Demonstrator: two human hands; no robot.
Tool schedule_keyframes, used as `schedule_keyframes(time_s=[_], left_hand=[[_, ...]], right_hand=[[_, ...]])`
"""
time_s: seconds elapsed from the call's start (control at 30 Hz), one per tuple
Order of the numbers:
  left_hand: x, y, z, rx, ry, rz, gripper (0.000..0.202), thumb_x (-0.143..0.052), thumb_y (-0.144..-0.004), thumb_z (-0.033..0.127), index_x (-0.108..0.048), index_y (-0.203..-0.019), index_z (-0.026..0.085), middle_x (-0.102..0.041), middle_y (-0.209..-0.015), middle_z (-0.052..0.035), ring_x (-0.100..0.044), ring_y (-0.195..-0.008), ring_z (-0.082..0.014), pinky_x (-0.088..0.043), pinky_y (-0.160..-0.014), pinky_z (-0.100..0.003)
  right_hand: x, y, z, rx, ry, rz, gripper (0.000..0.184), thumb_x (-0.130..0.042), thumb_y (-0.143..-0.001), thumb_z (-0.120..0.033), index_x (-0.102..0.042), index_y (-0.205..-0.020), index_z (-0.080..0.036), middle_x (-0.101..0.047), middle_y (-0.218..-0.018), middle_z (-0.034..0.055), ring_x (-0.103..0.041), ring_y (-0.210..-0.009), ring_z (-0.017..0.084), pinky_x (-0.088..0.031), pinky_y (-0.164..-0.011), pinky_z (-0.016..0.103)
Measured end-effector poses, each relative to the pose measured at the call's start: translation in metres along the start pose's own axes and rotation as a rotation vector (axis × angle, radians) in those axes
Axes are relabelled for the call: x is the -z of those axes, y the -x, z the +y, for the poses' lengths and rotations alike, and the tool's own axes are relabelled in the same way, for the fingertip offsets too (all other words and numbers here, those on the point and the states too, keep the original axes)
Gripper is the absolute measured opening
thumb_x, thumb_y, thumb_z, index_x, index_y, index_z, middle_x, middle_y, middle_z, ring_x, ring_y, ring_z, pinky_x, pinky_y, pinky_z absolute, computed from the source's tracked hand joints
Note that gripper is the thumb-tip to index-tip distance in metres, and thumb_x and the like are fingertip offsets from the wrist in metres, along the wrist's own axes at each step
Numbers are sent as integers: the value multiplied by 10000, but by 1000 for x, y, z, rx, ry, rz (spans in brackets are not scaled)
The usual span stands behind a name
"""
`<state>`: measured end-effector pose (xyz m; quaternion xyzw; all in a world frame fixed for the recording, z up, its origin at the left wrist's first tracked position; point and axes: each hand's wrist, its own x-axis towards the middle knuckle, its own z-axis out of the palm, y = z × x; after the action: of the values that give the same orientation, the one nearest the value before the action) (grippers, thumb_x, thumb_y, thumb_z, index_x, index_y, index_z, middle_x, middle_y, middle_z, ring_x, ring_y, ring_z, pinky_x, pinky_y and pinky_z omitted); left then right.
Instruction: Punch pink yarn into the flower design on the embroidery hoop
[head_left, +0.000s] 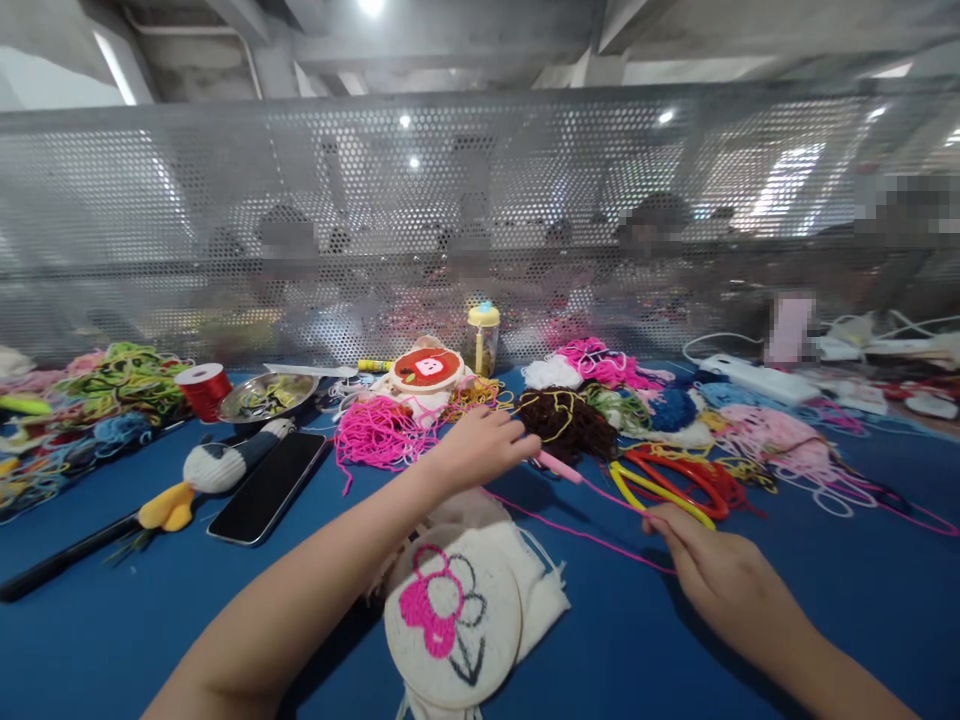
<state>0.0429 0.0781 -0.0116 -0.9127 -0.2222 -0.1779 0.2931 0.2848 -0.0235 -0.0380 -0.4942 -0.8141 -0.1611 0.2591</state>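
My left hand (487,447) is closed round a pink punch needle (560,467), whose pink end sticks out to the right of the fingers. A strand of bright pink yarn (604,493) runs from that end to my right hand (739,575), which pinches it between thumb and finger. More of the same yarn trails across the table between the hands. Below them lies an embroidery hoop (495,570) of pale cloth with a flower drawn on it, its left petals filled in with pink stitching. Neither hand touches the hoop.
Pink yarn (382,432), dark brown yarn (559,425) and other tangles line the back of the blue table (600,640). A phone (270,488), metal bowl (232,405), red spool (204,390) and yellow-lidded bottle (484,340) stand or lie around. Behind rises a perforated metal screen (375,230).
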Motion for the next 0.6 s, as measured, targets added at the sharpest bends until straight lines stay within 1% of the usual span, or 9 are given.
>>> schedule_keyframes(time_s=[0.1, 0.17, 0.27, 0.33, 0.4, 0.47, 0.53, 0.6], left_hand=[[-3, 6, -20, 35, -8, -1, 84, -435, -826, 176, -492, -888, 181, -592, -807, -13, -522, -814, -158, -361, -760, -305], [-4, 10, -31, 50, -6, 0, 87, -425, -831, 169, -496, -880, 172, -591, -814, -20, -518, -835, -157, -354, -800, -309], [-3, 14, -39, 73, -1, -6, 104, -405, -841, 192, -498, -882, 171, -581, -795, -23, -523, -803, -152, -375, -743, -291], [-2, 14, -38, 83, 3, -13, 113, -400, -844, 203, -501, -885, 175, -575, -777, -24, -527, -760, -150, -380, -679, -279], [0, 11, -33, 71, 12, -20, 109, -405, -841, 201, -502, -889, 185, -573, -772, -17, -528, -738, -142, -371, -651, -270], [3, 7, -22, 40, 27, -24, 103, -413, -839, 203, -498, -896, 200, -574, -776, -1, -529, -742, -132, -361, -653, -263], [6, 2, -5, 18, 39, -17, 113, -395, -849, 242, -492, -896, 207, -573, -769, 6, -527, -741, -138, -348, -626, -262], [9, -4, 14, -40, 60, 14, 128, -369, -858, 255, -488, -884, 214, -561, -733, 14, -517, -689, -141, -321, -582, -272]], right_hand=[[1, -1, 1, -15, 30, 21, 250, -274, -795, -154, -506, -706, -184, -634, -538, 12, -594, -430, 137, -411, -396, 196], [1, -1, 1, -17, 39, 31, 250, -271, -798, -160, -504, -707, -184, -636, -541, 16, -598, -436, 141, -418, -403, 197], [1, 0, 2, -46, 24, 20, 242, -275, -801, -179, -503, -719, -193, -646, -568, 19, -611, -468, 149, -431, -423, 202], [0, 1, 3, -68, 3, 5, 235, -280, -797, -185, -503, -723, -198, -653, -594, 22, -617, -489, 151, -437, -438, 207], [-1, 1, 4, -82, -23, -17, 228, -285, -790, -179, -502, -723, -200, -648, -587, 16, -611, -482, 148, -433, -444, 211], [-2, 2, 2, -88, -40, -45, 230, -285, -790, -176, -502, -718, -202, -638, -572, 7, -598, -460, 144, -417, -431, 213], [-4, 3, 0, -87, -49, -76, 232, -287, -803, -186, -503, -720, -204, -636, -583, 5, -590, -460, 140, -399, -418, 212], [-5, 4, -3, -86, -73, -94, 228, -293, -822, -207, -507, -745, -202, -633, -601, 6, -592, -483, 137, -397, -429, 210]])
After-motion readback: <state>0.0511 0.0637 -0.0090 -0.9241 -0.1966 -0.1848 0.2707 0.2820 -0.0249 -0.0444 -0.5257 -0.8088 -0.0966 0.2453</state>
